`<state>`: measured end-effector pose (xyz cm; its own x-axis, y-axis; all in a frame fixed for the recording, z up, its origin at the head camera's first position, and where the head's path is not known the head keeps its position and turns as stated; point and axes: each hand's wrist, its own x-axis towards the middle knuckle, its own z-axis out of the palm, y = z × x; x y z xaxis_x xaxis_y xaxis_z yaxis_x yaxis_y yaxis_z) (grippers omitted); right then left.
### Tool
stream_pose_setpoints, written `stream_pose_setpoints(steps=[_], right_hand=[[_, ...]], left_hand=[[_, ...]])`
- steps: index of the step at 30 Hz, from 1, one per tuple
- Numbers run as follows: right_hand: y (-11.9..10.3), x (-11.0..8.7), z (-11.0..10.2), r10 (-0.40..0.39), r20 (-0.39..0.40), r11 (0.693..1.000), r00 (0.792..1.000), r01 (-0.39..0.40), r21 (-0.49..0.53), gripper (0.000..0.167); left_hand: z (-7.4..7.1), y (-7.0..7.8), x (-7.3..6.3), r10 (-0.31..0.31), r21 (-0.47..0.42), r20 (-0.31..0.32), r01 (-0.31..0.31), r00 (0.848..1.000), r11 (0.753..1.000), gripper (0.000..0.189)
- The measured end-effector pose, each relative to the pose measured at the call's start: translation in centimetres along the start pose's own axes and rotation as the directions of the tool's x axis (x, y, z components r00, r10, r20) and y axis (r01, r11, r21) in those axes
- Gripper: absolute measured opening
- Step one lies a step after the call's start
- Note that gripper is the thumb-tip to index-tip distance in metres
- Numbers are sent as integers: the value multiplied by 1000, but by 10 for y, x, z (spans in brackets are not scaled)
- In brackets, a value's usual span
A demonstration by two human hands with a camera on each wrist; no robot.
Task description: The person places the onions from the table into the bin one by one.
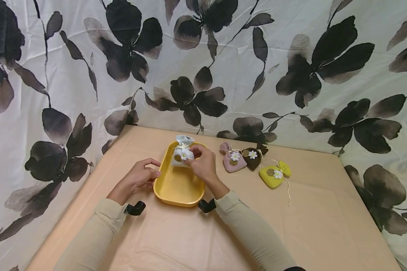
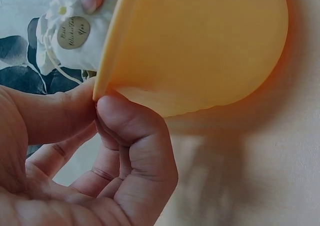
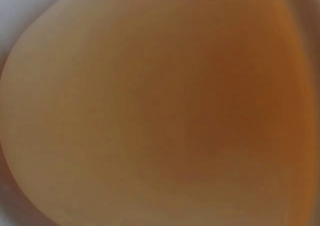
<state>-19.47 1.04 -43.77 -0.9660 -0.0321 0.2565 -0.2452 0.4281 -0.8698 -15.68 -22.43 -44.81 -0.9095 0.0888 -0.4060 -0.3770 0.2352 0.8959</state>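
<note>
Over the far end of a yellow tray [image 1: 176,188], my right hand [image 1: 204,162] pinches a white drawstring pouch [image 1: 183,150] by its side. A white flower and a round tan label decorate the pouch, whose gathered top points up. At the tray's left side, my left hand [image 1: 140,175] pinches the rim between thumb and finger, as the left wrist view shows with the tray wall [image 2: 200,40] and part of the white pouch [image 2: 90,53] beyond. The right wrist view is filled by the blurred tray [image 3: 150,105]; neither hand nor pouch can be made out there.
Right of the tray lie a pink pouch [image 1: 231,162], a dark brown pouch [image 1: 252,162] and a yellow-green pouch [image 1: 271,178] with a trailing cord. A peach cloth covers the table [image 1: 319,226]. Behind it hangs a floral curtain [image 1: 244,75].
</note>
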Motion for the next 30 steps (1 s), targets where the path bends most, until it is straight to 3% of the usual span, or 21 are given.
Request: stream_pose_setpoints(steps=[13, 30], right_hand=[[4, 2, 8, -4, 27, 995, 1000, 7, -103, 34], [9, 1, 18, -12, 68, 994, 998, 20, -107, 31]], left_hand=[[-1, 0, 0, -5, -1, -1, 5, 1000, 1000, 43], [1, -4, 1, 1, -23, 2, -1, 1000, 1000, 43]])
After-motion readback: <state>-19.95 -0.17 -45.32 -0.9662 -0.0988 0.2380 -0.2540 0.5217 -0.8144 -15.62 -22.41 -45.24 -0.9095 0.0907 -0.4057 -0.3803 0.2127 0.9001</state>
